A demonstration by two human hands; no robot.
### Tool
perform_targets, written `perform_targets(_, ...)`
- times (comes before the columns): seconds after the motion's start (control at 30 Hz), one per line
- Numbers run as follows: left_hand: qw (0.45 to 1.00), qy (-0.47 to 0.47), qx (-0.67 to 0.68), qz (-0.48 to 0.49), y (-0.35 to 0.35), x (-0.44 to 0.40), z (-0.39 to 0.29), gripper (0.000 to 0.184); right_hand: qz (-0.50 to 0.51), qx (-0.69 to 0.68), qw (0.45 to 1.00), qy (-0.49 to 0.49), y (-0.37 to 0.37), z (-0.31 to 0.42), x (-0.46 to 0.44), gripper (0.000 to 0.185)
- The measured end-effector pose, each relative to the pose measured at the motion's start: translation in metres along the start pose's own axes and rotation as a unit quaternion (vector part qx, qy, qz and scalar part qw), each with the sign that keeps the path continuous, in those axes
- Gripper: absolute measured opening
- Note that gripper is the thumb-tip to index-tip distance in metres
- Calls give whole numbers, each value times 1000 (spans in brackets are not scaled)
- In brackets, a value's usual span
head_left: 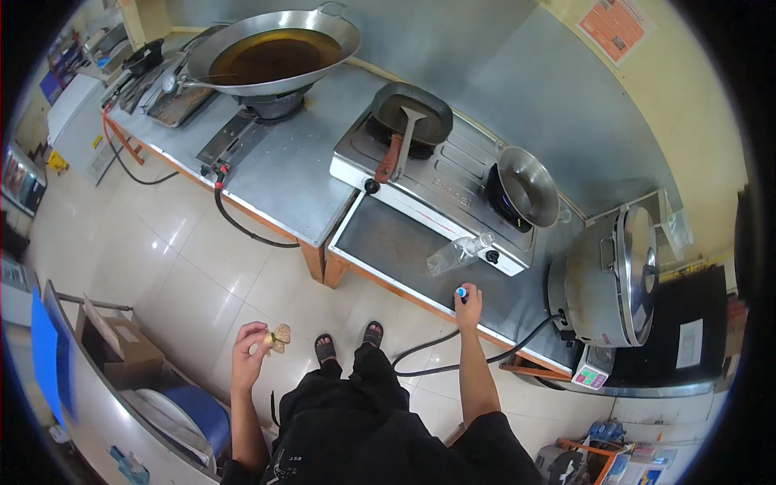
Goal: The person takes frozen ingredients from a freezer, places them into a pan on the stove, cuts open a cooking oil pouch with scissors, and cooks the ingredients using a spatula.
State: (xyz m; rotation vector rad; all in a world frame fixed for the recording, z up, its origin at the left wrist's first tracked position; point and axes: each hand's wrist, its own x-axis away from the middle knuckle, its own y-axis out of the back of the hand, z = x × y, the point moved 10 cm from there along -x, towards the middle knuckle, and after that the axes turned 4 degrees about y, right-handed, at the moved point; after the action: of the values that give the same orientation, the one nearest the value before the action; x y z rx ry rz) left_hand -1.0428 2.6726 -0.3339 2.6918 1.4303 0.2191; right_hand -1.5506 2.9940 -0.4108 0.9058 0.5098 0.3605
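Nearest, the left hand [249,349] pinches a crumpled, translucent tan bundle [280,335] between its fingers [255,329], above pale floor tiles [218,303]; beyond, the right hand [468,309] closes around a small blue-tipped object [461,292], near a clear bottle [454,255] on the grey tabletop [388,234].

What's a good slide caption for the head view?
Left hand holding a brownish bundle, right hand a blue-topped object, before a two-burner stove.
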Motion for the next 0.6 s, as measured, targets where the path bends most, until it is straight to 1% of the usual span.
perform_targets(0.1,1000,-10,0,-11,6,1,-2,11,55,-42,998,9,-12,16,-6,34)
perform_targets(0.17,998,-14,-56,3,3,2,-17,11,94,-89,992,-1,-12,37,-7,34)
perform_targets(0.2,996,-19,-84,13,0,1,-26,11,70,-91,993,-2,-5,44,-5,33)
perform_targets(0.3,995,-40,-91,25,-6,-3,-45,12,-1,-99,995,-2,14,59,2,30)
perform_targets(0.37,997,-9,-54,49,-15,-6,-49,12,-35,-106,994,4,22,66,24,28)
perform_targets(0.4,997,8,-36,61,-21,-8,-48,12,-43,-155,987,4,21,75,36,25)
perform_targets(0.5,992,-37,-37,118,-49,-15,-61,12,13,-199,980,-11,18,121,70,24)
perform_targets(0.6,983,-32,2,179,-85,-20,-73,13,61,-293,953,-45,-2,141,103,22)
